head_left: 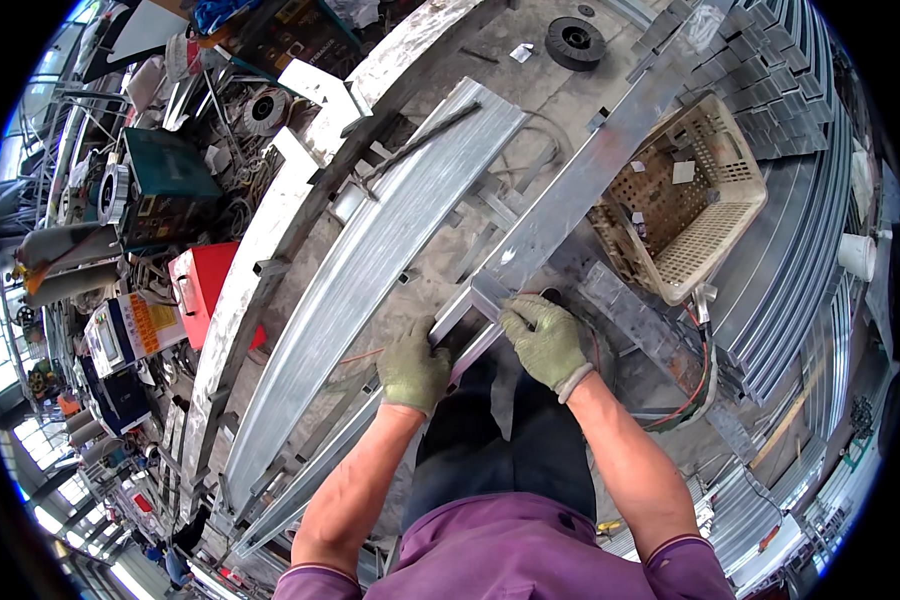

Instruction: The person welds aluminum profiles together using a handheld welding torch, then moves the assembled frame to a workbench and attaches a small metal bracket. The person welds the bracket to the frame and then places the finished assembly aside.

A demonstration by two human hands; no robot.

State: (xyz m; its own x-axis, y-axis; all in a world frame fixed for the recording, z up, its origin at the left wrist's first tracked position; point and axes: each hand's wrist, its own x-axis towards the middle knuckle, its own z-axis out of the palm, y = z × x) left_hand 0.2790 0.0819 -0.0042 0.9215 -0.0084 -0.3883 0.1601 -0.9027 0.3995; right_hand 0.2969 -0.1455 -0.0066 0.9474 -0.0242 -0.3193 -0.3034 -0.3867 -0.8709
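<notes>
Both my hands wear green work gloves and are close together in front of my waist. My left hand (413, 368) is closed on the left side of a galvanized metal channel (452, 316), its fingers bent over the edge. My right hand (545, 345) grips the same piece from the right, its thumb and fingers near the squared corner. The channel's far end meets the near end of a long flat steel beam (582, 203), which runs away to the upper right. How the two pieces join I cannot tell. My fingertips are partly hidden by the metal.
A wide galvanized sheet profile (370, 270) lies to the left, beside a white-smeared beam (260, 240). On the right are a beige plastic crate (735, 185), a welding torch (705, 298) with its cable and stacked metal profiles (770, 85). A red box (202, 285) stands among clutter at left.
</notes>
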